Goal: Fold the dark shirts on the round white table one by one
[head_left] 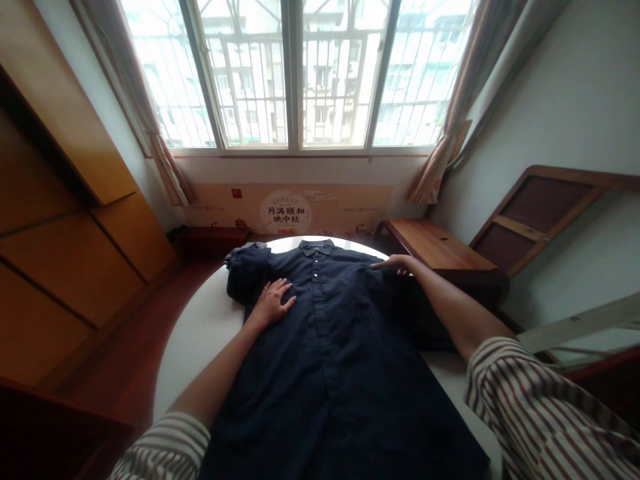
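A dark navy button-front shirt (320, 347) lies spread out on a round white table (200, 340), its collar (316, 248) at the far side and its row of pale buttons running down the middle. The sleeve on the left is bunched into a folded mass (245, 272) at the shoulder. My left hand (273, 303) rests flat on the chest, fingers spread. My right hand (393, 265) lies on the far shoulder at the shirt's edge, fingers extended, with no clear grip. The other sleeve is hidden in shadow.
A low wooden side table (437, 245) stands beyond the right of the round table, and a wooden-framed panel (535, 217) leans against the right wall. Wardrobe doors (75, 253) fill the left side. A dark red box (213, 243) sits on the floor under the barred window.
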Available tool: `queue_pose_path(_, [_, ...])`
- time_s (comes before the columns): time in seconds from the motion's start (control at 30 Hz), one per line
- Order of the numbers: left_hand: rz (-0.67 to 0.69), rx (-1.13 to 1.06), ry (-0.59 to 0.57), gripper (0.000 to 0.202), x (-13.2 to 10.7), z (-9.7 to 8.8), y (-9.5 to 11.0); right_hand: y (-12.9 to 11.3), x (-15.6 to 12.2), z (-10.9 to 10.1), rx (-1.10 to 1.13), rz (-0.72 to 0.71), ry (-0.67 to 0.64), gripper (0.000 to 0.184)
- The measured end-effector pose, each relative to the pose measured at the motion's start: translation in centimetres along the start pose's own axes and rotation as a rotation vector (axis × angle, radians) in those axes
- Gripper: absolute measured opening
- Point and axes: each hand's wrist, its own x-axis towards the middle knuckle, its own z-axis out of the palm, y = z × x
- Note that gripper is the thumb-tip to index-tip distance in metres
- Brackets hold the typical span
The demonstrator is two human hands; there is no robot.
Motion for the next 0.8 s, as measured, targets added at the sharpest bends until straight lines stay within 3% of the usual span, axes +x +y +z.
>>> queue_pose_path(0.13, [-0.002,0.0,-0.005,0.052,0.1,-0.1,0.1,-0.1,-0.9,-0.1,0.198,-0.059,-0.035,0.061])
queue_pose_path(0.33, [-0.008,-0.007,-0.008,0.052,0.1,-0.3,0.2,-0.6,-2.0,-1.1,0.343,-0.162,0.255,0.063])
queue_pose_path(0.43, [-0.011,-0.002,-0.013,0.052,0.1,-0.3,0.2,0.6,-3.0,-1.7,0.299,-0.154,0.322,0.054])
queue_pose_path(0.63, [-0.013,0.006,-0.018,0.052,0.1,-0.2,0.3,4.4,-4.6,-1.1,0.076,-0.066,0.241,0.04])
queue_pose_path(0.8, [-0.004,0.02,-0.021,0.052,0.1,-0.2,0.2,4.1,-3.9,-1.0,-0.089,-0.143,0.248,0.039])
